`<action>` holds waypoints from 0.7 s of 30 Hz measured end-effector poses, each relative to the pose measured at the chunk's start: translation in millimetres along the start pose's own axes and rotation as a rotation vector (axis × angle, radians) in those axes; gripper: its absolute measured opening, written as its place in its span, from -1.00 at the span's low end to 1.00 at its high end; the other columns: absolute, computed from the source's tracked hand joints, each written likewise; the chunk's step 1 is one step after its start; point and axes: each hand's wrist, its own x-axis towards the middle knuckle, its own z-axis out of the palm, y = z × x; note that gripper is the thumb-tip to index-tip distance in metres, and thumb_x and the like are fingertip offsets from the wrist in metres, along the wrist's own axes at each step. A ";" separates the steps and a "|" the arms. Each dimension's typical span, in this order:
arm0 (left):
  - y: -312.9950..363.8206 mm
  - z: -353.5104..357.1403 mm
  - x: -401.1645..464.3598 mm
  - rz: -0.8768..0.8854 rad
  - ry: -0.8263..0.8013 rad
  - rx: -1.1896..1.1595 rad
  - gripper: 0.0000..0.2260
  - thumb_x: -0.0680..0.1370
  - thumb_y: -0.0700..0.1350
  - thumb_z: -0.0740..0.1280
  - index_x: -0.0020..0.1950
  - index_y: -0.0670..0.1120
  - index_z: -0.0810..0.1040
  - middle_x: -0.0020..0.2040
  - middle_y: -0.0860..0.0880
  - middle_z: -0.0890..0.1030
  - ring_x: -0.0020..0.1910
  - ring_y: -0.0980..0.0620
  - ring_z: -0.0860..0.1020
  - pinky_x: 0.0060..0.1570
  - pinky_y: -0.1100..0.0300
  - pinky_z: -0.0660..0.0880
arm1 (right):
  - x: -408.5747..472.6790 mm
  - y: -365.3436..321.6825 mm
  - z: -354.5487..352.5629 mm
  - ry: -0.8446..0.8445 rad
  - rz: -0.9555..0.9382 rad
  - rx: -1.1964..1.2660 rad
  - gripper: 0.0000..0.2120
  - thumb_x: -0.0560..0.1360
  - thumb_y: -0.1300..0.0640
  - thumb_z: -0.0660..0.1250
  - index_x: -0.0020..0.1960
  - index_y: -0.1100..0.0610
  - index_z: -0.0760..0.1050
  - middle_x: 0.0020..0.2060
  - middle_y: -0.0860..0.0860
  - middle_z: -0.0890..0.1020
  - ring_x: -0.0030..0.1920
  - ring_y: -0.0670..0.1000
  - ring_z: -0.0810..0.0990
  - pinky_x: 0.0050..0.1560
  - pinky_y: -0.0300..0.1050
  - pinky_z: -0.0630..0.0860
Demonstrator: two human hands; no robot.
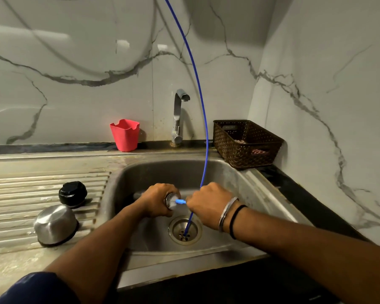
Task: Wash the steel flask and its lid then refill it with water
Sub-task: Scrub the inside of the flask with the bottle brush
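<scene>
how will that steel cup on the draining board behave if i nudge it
The steel cup sits upside down on the ribbed draining board, so it probably won't roll. Its smooth, likely wet surface could slide along the grooves. It looks thin-walled, so probably light.

White marble-look wall panels (pixel 75 62) with grey veins rise behind the steel sink (pixel 140 172) and meet in a corner to its right (light glares softly off the left panel). A chrome tap (pixel 177 116) stands at the sink's back edge. Left of the tap sits a red plastic cup (pixel 125 135); right of it, a brown woven basket (pixel 246 143). A ribbed drainboard (pixel 20 189) extends left of the sink.
</scene>
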 end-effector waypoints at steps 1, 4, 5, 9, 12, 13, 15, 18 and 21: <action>-1.6 1.0 0.1 0.006 -0.001 -0.004 -0.62 0.26 -0.09 0.56 0.05 0.07 0.63 -0.02 0.15 0.62 -0.04 0.11 0.57 -0.07 0.18 0.46 | -2.4 -0.5 -3.3 -0.049 0.112 0.129 -0.78 0.64 0.11 0.18 0.17 0.11 0.56 -0.01 0.08 0.64 0.00 0.15 0.62 -0.14 -0.05 0.35; -7.4 3.7 -0.3 0.026 0.026 -0.065 -0.65 0.24 0.05 0.55 -0.01 0.06 0.63 -0.06 0.16 0.63 -0.08 0.13 0.59 -0.06 0.14 0.53 | -11.3 11.6 -16.2 -0.278 0.469 0.858 -0.81 0.59 0.07 0.31 0.02 0.14 0.65 -0.31 0.09 0.58 -0.32 0.07 0.56 -0.33 -0.17 0.41; -9.3 4.8 -0.7 0.040 0.054 -0.094 -0.64 0.24 0.14 0.53 -0.03 0.06 0.63 -0.08 0.16 0.64 -0.10 0.13 0.60 -0.07 0.15 0.54 | -14.6 19.3 -19.2 -0.402 0.610 1.190 -0.82 0.60 0.09 0.30 -0.02 0.14 0.64 -0.45 0.05 0.47 -0.50 0.00 0.43 -0.50 -0.25 0.34; -4.7 2.2 0.0 0.067 0.092 -0.108 -0.79 0.27 0.13 0.47 -0.16 0.18 0.55 -0.15 0.16 0.60 -0.16 0.11 0.58 -0.15 0.13 0.52 | -19.6 29.1 -10.9 -0.708 0.881 2.135 -0.74 0.69 0.10 0.12 -0.14 0.11 0.41 -0.59 -0.10 0.18 -0.68 -0.16 0.12 -0.70 -0.33 0.06; 2.0 0.4 1.6 0.042 0.020 -0.023 -0.75 0.29 -0.06 0.52 -0.08 0.13 0.60 -0.06 0.13 0.61 -0.06 0.10 0.57 -0.06 0.14 0.49 | -2.0 1.2 8.3 -0.700 0.934 2.263 -0.74 0.69 0.11 0.11 -0.16 0.09 0.36 -0.59 -0.11 0.18 -0.68 -0.16 0.11 -0.71 -0.33 0.05; 1.4 2.3 1.9 0.036 0.012 -0.012 -0.70 0.29 -0.09 0.53 -0.01 0.08 0.62 -0.01 0.11 0.63 -0.01 0.08 0.58 -0.01 0.13 0.51 | 2.9 -6.4 11.8 -0.694 0.946 2.259 -0.75 0.69 0.11 0.11 -0.16 0.09 0.36 -0.59 -0.10 0.19 -0.67 -0.16 0.11 -0.70 -0.33 0.05; -2.3 4.4 2.0 0.033 0.007 -0.013 -0.65 0.28 -0.10 0.54 0.04 0.04 0.63 0.01 0.09 0.65 0.01 0.07 0.58 0.02 0.15 0.51 | 8.1 -8.5 11.3 -0.678 0.941 2.142 -0.75 0.69 0.11 0.12 -0.16 0.08 0.39 -0.60 -0.10 0.22 -0.67 -0.15 0.13 -0.68 -0.34 0.04; -6.1 6.4 2.9 0.036 0.028 -0.063 -0.71 0.29 -0.05 0.58 -0.04 0.07 0.62 -0.05 0.13 0.64 -0.06 0.11 0.59 -0.06 0.21 0.49 | -8.6 9.6 -9.2 -0.493 0.628 1.306 -0.78 0.63 0.11 0.21 -0.18 0.01 0.49 -0.59 -0.07 0.44 -0.59 -0.15 0.38 -0.55 -0.30 0.26; -6.8 9.1 5.6 0.009 0.058 -0.067 -0.66 0.29 0.02 0.62 -0.01 0.05 0.62 -0.07 0.16 0.61 -0.08 0.10 0.59 -0.09 0.22 0.45 | -39.2 28.0 -34.0 -0.198 0.256 0.405 -0.79 0.64 0.00 0.19 0.03 0.02 0.58 -0.25 -0.01 0.58 -0.21 0.05 0.54 -0.29 -0.10 0.28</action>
